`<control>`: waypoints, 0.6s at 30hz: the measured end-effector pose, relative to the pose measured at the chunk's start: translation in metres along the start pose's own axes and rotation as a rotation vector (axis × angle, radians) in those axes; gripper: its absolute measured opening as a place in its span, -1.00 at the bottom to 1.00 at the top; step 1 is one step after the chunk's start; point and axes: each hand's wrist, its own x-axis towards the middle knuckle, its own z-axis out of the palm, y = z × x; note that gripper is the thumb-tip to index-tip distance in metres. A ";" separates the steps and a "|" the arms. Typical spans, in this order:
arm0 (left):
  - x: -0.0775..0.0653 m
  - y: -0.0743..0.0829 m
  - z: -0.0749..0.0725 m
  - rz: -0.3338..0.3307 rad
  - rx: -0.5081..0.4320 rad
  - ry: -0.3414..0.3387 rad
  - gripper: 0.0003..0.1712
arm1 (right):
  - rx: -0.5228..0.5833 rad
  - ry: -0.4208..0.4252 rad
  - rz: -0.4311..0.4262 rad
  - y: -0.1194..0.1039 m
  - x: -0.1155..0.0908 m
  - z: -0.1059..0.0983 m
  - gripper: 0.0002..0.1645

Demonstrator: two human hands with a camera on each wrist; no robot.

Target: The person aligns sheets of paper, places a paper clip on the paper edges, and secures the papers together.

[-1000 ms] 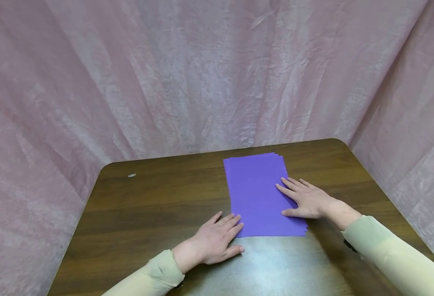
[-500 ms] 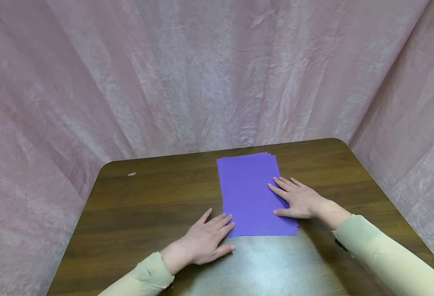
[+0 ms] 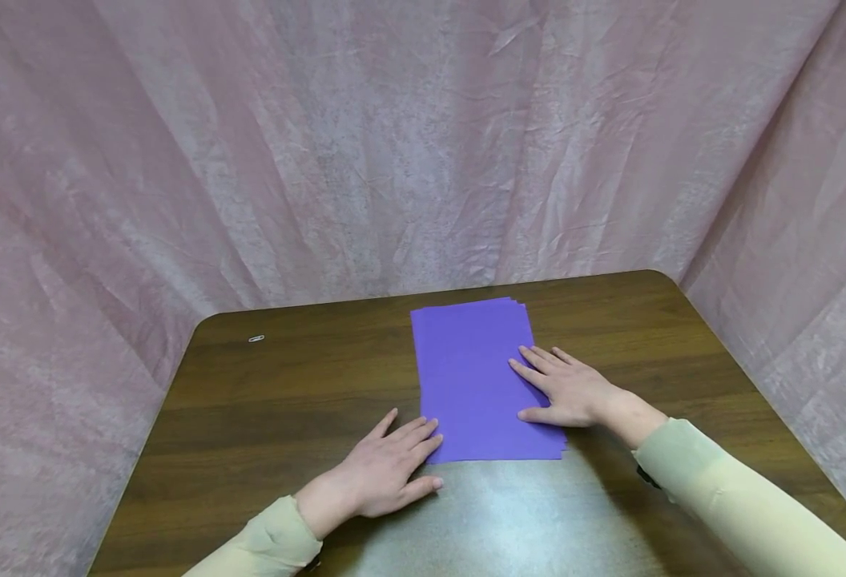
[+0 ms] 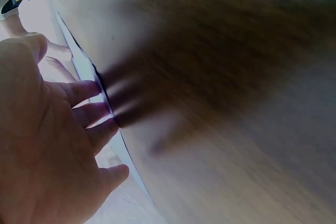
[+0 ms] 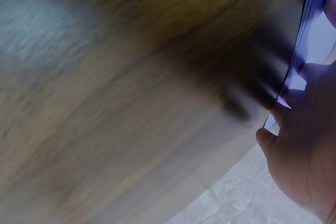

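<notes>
Purple paper [image 3: 469, 377] lies in a stack just right of centre in the lower half of the frame, flat on the wood-grained surface [image 3: 322, 385]. My left hand [image 3: 380, 471], fingers straight and parted, touches the stack's lower-left corner; my right hand [image 3: 570, 389] spreads over its right edge. Neither grips anything.

The edges sit staggered at the upper and lower right, so I'd judge slipping the main risk: if I press harder with one hand than the other, the top sheet could slide over those beneath and widen the mismatch. Pushing in from both sides might also buckle the sheets or crease that lower-left corner.

Counting: two hands, two pale green sleeves [image 3: 726, 481], one stack, and one paper clip [image 3: 256, 339] at the surface's upper left. Sheets: several, too closely laid to number.
</notes>
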 end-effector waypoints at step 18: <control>-0.026 -0.012 -0.003 -0.024 -0.019 0.020 -0.20 | -0.002 -0.001 -0.039 -0.021 0.019 0.004 0.14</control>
